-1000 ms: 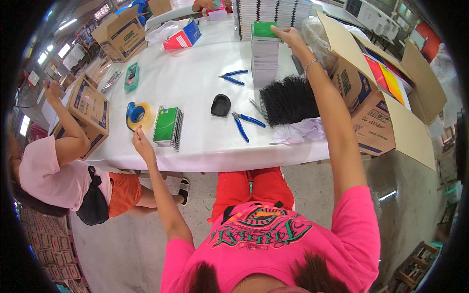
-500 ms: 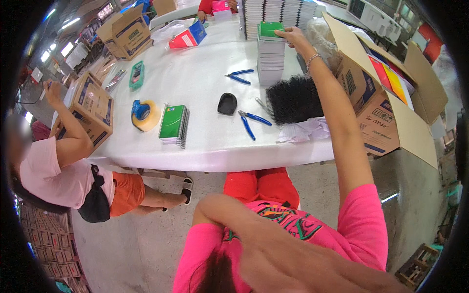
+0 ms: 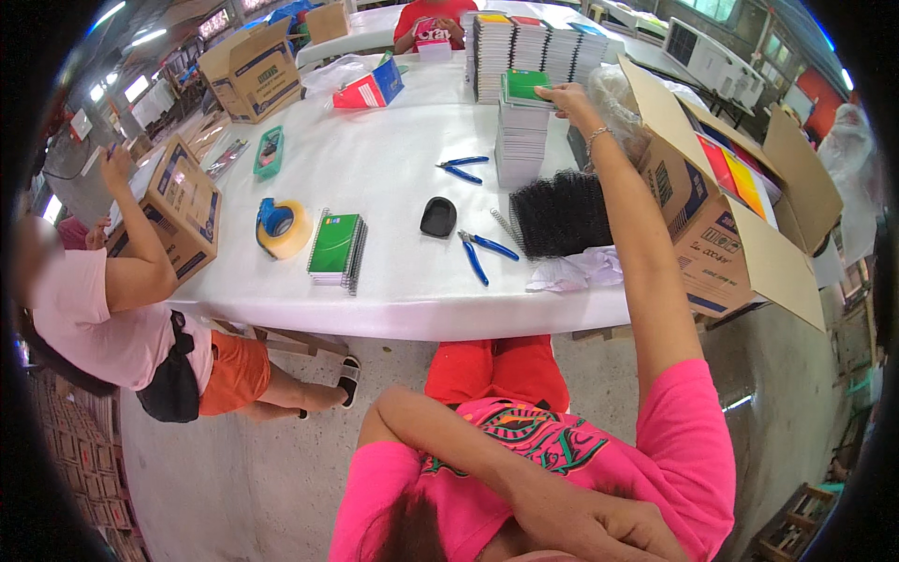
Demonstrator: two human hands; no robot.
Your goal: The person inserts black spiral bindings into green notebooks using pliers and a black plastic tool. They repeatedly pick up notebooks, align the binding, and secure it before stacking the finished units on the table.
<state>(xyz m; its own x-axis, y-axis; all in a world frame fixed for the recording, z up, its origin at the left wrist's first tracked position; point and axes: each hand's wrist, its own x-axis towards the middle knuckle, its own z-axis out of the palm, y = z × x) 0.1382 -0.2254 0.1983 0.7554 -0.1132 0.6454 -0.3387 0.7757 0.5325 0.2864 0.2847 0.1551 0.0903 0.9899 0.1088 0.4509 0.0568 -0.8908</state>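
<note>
1. L hand (image 3: 604, 523), well nearer than paper stack (image 3: 522, 145): now drawn in, was by tape roll (image 3: 302, 227); can't tell if gripping.
2. R hand (image 3: 571, 101) still pinching green cover (image 3: 524, 85) atop stack; work's one-handed atm.
3. Spiral notebooks (image 3: 493, 61) just behind stack.

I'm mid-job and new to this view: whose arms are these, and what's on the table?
No machine here: these are a person's bare hands, seen from above by a wide fisheye camera on the head, which bends straight edges. The right hand has its fingers at the edge of a tall green-topped stack of white paper. The left hand bends in over the bright pink shirt, nothing visibly held. The white-covered table also bears black wire coils, spiral-bound green notebooks, two blue-handled cutters and a yellowish tape roll.
</note>
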